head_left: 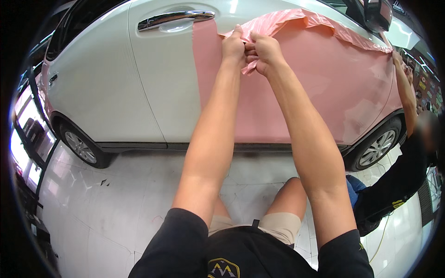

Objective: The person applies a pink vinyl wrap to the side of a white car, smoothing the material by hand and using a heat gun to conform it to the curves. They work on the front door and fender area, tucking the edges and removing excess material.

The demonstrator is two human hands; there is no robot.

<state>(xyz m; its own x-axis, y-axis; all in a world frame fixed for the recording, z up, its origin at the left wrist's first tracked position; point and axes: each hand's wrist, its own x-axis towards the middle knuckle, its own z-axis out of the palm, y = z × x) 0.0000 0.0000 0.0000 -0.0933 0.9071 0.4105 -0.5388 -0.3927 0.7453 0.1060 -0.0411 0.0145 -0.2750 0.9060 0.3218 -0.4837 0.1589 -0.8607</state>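
Pink film covers much of the front door of a white car, its upper edge loose and crumpled. My left hand pinches that loose edge just right of and below the chrome door handle. Right beside it my right hand has its fingers curled on the same film, with a small crumpled flap hanging below them. The film's straight left border runs down from the handle, behind my left forearm. My fingertips are partly hidden by the film and by each other.
A co-worker in a black top crouches at the right, a hand raised to the film by the side mirror. Wheels show at both sides. A thin yellow cord lies on the tiled floor. A dark framed glass front is at the left.
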